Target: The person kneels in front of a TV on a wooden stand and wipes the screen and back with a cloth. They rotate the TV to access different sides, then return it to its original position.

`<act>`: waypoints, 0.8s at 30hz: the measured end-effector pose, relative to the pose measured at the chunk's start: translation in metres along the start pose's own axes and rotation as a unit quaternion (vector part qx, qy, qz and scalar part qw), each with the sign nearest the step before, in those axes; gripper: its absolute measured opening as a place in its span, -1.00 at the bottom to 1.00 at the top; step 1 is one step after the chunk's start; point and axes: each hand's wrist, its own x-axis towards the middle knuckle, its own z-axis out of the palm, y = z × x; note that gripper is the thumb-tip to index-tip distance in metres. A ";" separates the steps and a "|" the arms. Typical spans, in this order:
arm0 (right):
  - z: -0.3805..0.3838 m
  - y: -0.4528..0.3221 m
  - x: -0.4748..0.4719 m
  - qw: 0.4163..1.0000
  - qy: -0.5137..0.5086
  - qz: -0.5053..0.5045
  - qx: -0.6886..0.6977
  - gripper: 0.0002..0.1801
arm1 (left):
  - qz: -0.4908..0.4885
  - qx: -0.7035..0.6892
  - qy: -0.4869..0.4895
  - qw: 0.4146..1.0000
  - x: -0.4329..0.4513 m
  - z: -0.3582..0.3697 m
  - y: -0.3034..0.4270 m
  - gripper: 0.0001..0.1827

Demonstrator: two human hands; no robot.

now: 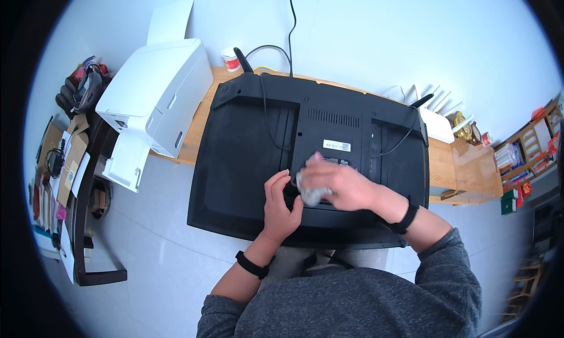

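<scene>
A black flat-panel television (246, 162) lies with its rear cover facing up before me, its two black feet (243, 60) sticking up at the far edge. My right hand (339, 184) presses a crumpled grey-white cloth (313, 192) with a bit of pink against the lower middle of the cover; hand and cloth are slightly blurred. Just left of the cloth, my left hand (282, 206) rests on the cover with fingers bent and apart, holding nothing visible. Beyond the cloth is a white label (337, 145) bearing print and a code, near a row of vent slots (333, 117).
Under the television is a wooden table (440, 164). At left stands a white printer (154, 91), its front flap lowered, with a paper cup (230, 59) behind. A white router (436, 124) sits at right. Black cable (291, 29) hangs down the wall. A cluttered dark stand (79, 241) is far left.
</scene>
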 end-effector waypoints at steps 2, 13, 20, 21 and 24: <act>-0.021 -0.010 -0.009 0.977 -0.163 0.024 0.135 -0.50 | -0.006 0.003 -0.007 1.000 -0.001 0.000 -0.002 -0.44; -0.061 0.101 0.045 0.945 0.175 0.258 -0.096 -0.41 | -0.004 0.013 -0.013 1.000 -0.002 -0.002 0.002 -0.45; -0.022 0.109 0.054 0.982 0.111 0.106 -0.114 -0.38 | -0.001 0.012 -0.011 1.000 -0.002 0.000 0.000 -0.43; -0.015 0.100 0.052 0.984 0.100 0.087 -0.122 -0.40 | 0.000 0.014 -0.011 1.000 -0.002 0.000 0.000 -0.43; 0.000 0.067 0.036 0.991 0.061 0.056 -0.104 -0.36 | -0.003 -0.034 0.012 0.999 -0.003 0.003 -0.003 -0.45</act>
